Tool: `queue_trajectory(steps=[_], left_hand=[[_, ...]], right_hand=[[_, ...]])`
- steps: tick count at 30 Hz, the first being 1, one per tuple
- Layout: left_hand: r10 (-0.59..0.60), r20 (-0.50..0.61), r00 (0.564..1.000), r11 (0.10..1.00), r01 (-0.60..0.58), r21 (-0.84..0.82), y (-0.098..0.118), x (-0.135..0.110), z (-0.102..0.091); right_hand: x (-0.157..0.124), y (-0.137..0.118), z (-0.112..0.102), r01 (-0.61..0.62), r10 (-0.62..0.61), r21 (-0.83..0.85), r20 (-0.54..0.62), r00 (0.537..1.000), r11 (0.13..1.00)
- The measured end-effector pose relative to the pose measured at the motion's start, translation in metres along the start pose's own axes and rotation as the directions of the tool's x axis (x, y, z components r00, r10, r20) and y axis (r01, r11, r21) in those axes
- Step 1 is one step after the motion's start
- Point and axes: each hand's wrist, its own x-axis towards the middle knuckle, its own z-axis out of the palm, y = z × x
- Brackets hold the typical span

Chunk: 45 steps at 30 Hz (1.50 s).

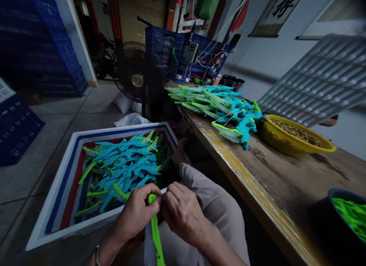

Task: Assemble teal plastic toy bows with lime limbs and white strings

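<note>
My left hand (137, 212) is closed round the top of a long bright green plastic blade (156, 235) that hangs down over my lap. My right hand (180, 209) is closed right beside it, fingertips pinched at the blade's upper end; what they pinch is too small to make out. Just beyond my hands stands a white box (57, 189) with red and blue stripes, filled with several teal and green plastic toy pieces (126, 167).
A worn wooden table (274, 178) runs along my right, carrying a pile of teal and green toy pieces (223, 106), a yellow bowl (286, 140) of small parts and a dark tub (343, 216) of green pieces. A fan (134, 73) and blue crates (57, 48) stand behind.
</note>
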Motion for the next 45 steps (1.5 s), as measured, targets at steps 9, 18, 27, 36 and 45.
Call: queue_trajectory(steps=[9,18,27,36,45], left_hand=[[-0.103,0.007,0.995,0.94,0.1,-0.325,-0.02,0.001,0.018],[-0.16,0.043,0.986,0.828,0.158,-0.538,-0.025,-0.004,0.021],[-0.153,0.0,0.988,0.85,0.131,-0.509,-0.024,-0.005,0.023],[-0.038,-0.11,0.993,0.986,0.02,-0.163,-0.028,-0.004,0.021],[-0.17,-0.201,0.965,0.965,0.122,-0.231,-0.025,-0.006,0.03]], right_hand=[[-0.014,-0.008,0.022,-0.095,0.112,0.083,-0.22,0.969,0.992],[-0.018,-0.007,0.018,-0.252,0.317,0.346,-0.148,0.937,0.904],[-0.017,-0.01,0.009,-0.338,0.427,0.452,-0.11,0.897,0.825],[-0.008,-0.014,0.009,-0.427,0.443,0.163,-0.074,0.893,0.889],[-0.016,-0.018,0.033,-0.333,0.333,0.053,-0.307,0.892,0.941]])
